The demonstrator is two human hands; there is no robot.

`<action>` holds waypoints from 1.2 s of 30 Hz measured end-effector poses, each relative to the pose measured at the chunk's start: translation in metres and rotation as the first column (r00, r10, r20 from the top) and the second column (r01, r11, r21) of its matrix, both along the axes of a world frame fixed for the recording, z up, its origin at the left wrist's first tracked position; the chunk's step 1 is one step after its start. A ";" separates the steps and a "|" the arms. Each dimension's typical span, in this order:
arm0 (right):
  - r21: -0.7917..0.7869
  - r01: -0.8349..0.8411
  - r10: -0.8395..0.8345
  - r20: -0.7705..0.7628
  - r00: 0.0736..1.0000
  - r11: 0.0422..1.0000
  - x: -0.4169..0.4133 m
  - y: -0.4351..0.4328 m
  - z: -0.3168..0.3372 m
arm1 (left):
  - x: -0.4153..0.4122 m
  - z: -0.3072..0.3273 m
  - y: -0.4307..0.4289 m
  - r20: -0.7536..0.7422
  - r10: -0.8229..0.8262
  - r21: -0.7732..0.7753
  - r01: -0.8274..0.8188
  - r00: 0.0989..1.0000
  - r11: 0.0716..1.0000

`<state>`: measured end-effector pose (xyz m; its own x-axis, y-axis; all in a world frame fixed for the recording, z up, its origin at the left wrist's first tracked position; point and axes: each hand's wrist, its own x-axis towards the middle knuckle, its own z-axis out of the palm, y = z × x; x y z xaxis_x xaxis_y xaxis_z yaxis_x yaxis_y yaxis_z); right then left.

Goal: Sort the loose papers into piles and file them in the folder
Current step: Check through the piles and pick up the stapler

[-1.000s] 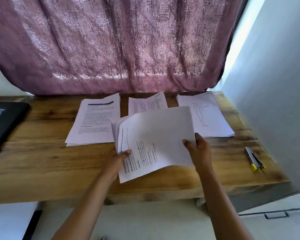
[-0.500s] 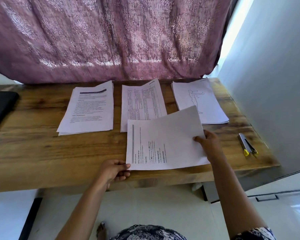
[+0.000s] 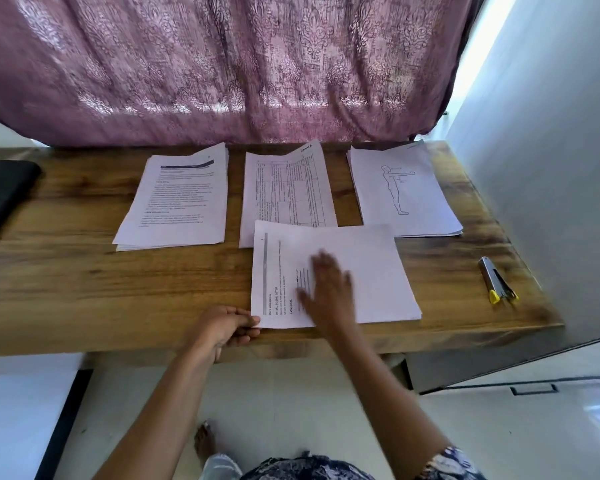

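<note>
Three paper piles lie along the back of the wooden table (image 3: 84,289): a text pile (image 3: 177,199) at the left, a table-form pile (image 3: 286,188) in the middle and a figure-drawing pile (image 3: 402,192) at the right. A fourth stack of sheets (image 3: 361,271) lies sideways near the front edge, overlapping the middle pile's lower end. My left hand (image 3: 222,329) pinches that stack's near left corner. My right hand (image 3: 329,292), blurred with motion, lies flat with spread fingers on top of the stack. No folder can be made out.
A stapler with yellow tips (image 3: 497,280) lies at the right end of the table. A dark object (image 3: 4,195) sits at the left edge. A purple curtain (image 3: 222,64) hangs behind and a grey wall (image 3: 551,168) stands to the right.
The stack has come down flat onto the table. My right hand let go of its right edge and moved left onto the stack's top. My left hand took hold of the near left corner.
</note>
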<state>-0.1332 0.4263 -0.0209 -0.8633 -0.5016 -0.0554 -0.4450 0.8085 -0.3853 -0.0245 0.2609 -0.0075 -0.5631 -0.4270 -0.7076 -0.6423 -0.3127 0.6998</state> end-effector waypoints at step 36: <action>0.153 -0.121 0.136 -0.096 0.986 0.981 -0.010 -0.003 -0.025 | 0.000 0.002 -0.001 0.009 0.052 0.069 -0.053 0.999 0.996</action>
